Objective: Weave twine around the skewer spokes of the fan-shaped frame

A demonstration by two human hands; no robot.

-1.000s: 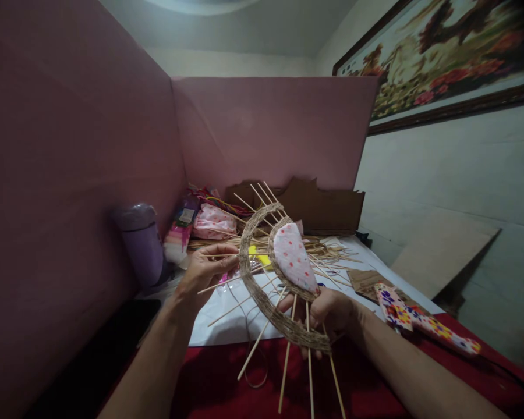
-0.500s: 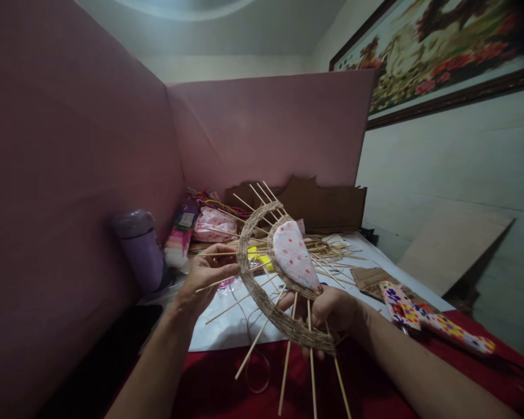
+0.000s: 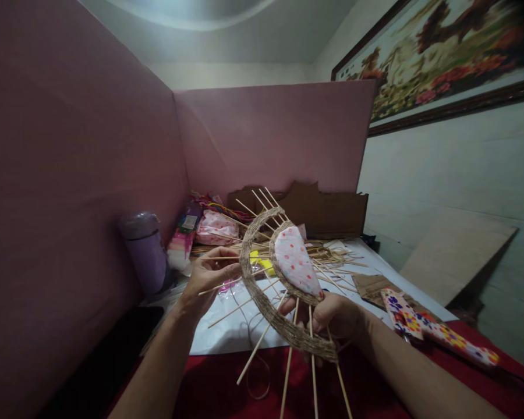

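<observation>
I hold up a half-woven basket frame: thin wooden sticks fan out from a base covered in white cloth with pink dots, and twine is woven round them in a ring. My right hand is closed on the frame's lower edge from below. My left hand pinches at the twine ring's left side, fingers together among the sticks. A loose end of twine hangs down to the red cloth.
Pink panels stand to the left and behind. A purple lidded cup is at left. Loose sticks, fabric packs and brown cardboard lie behind. A flower-patterned glue gun rests at right on the red cloth.
The frame and both hands have kept nearly the same pose. The view has shifted a little, so everything sits slightly lower and to the right.
</observation>
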